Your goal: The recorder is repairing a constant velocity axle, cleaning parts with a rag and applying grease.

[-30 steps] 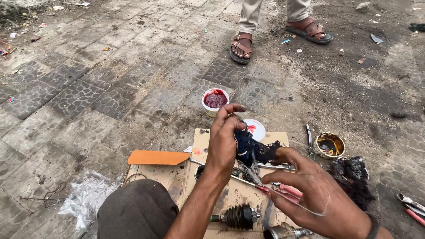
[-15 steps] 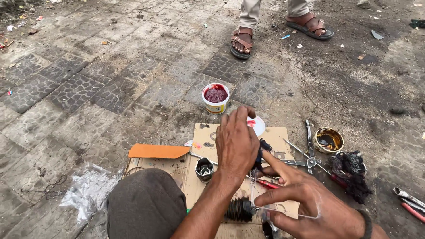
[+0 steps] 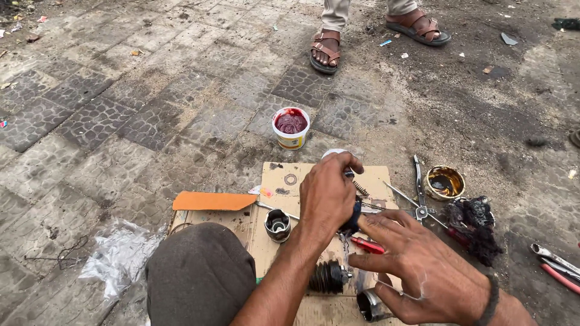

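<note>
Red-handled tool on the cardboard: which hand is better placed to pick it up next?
Right, probably. The right hand hovers open with its fingertips just above the red-handled tool. The left hand is closed around a dark part, so it isn't free.

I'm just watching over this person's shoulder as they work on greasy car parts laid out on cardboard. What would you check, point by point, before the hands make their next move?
1. Left hand has a firm hold on the dark part: cannot tell, the hand covers it.
2. Right hand free: ok, fingers spread, holding nothing.
3. Tub of red grease upright and open: ok, beyond the cardboard sheet.
4. Red-handled tool within reach: ok, lying between the hands.
5. Ribbed rubber boot and metal cup resting on the cardboard: ok, both near the left forearm.
6. Bystander's sandalled feet away from the work: ok, well beyond the tub.
</note>
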